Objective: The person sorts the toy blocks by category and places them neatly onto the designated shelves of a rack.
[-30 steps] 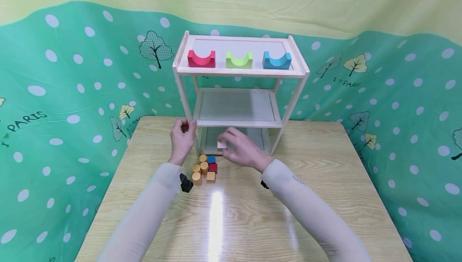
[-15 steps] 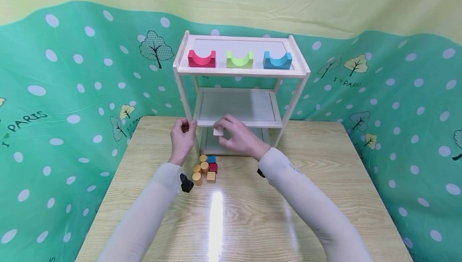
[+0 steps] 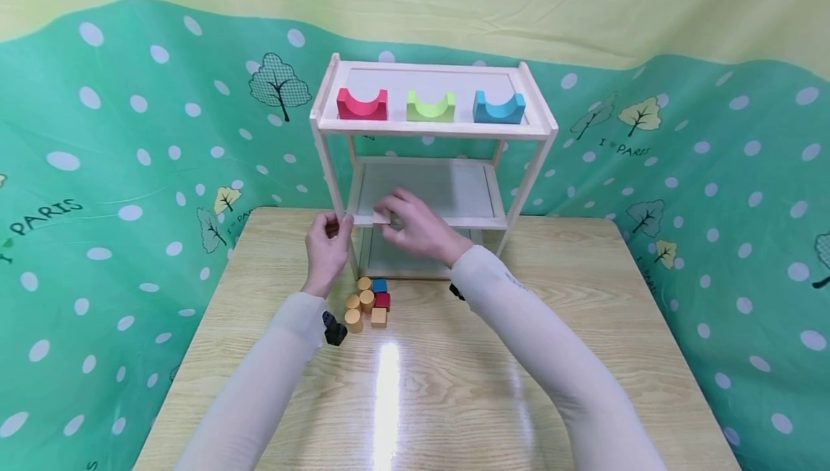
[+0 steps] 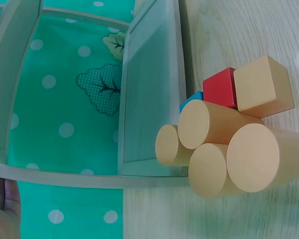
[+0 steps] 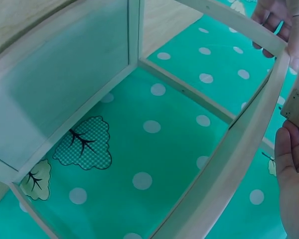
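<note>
At the front of the shelf unit (image 3: 433, 130), a pale block (image 3: 382, 218) is held by the right hand (image 3: 415, 227), pinched between fingers (image 5: 285, 149) and thumb, the gap between them just filled by the piece. It is carried at the very tips, palm clear of it, and is seen over the front edge of the middle shelf (image 3: 447, 186), towards the left end; whether the shelf is touched by it cannot be told.

Over on the other side, the front-left post (image 3: 328, 168) is gripped by the left hand (image 3: 327, 253) where the middle shelf is met, thumb in front and fingers curled round. The block is seen just to the right of that grip, the two hands kept apart.

Down on the bench (image 3: 551, 356), by the foot of the unit, four wooden cylinders (image 3: 353, 321) are clustered upright, with a blue block (image 3: 379, 286), a red block (image 3: 382, 301) and a plain wooden block (image 3: 379, 317) lined up alongside. In the left wrist view the blue one is mostly hidden. Up top, a red cradle (image 3: 363, 109), a green cradle (image 3: 431, 111) and a blue cradle (image 3: 498, 112) are set out in a row.
</note>
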Motion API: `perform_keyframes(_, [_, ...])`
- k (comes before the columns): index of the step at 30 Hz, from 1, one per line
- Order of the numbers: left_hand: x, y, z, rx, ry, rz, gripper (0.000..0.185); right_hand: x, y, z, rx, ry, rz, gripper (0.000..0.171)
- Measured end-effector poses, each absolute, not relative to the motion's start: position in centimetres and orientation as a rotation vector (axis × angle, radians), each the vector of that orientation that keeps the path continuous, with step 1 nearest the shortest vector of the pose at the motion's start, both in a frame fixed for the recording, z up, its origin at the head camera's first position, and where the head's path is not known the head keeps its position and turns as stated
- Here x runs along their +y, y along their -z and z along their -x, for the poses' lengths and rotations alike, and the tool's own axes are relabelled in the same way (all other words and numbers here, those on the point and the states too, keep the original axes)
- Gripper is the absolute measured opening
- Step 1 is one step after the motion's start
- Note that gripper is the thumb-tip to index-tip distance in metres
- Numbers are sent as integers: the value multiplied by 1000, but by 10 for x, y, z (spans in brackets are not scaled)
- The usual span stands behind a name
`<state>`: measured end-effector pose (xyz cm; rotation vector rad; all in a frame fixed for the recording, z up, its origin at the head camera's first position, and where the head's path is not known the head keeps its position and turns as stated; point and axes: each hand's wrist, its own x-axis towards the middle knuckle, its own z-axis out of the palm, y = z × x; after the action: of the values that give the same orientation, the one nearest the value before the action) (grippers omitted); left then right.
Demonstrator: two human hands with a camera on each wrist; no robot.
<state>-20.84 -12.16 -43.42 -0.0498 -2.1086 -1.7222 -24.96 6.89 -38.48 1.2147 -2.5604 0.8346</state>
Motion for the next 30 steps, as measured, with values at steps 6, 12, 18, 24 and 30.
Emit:
perform_keyframes(6, [-122, 435, 209, -2103, 1714, 50, 25, 60, 381, 262, -2585, -831, -1195, 27])
perform_keyframes(12, [-123, 436, 210, -2109, 1719, 55, 25, 53, 378, 271, -2612, -810, -1160, 27])
perform_keyframes(18, [-123, 436, 209, -2113, 1723, 59, 25, 48, 377, 277, -2647, -792, -1151, 28])
perform_keyframes(24, [-122, 435, 209, -2115, 1709, 66, 26, 46, 380, 282, -2702, -776, -1134, 29])
perform_keyframes(30, [-121, 434, 208, -2122, 1711, 52, 26, 44, 382, 284, -2730, -783, -1125, 29])
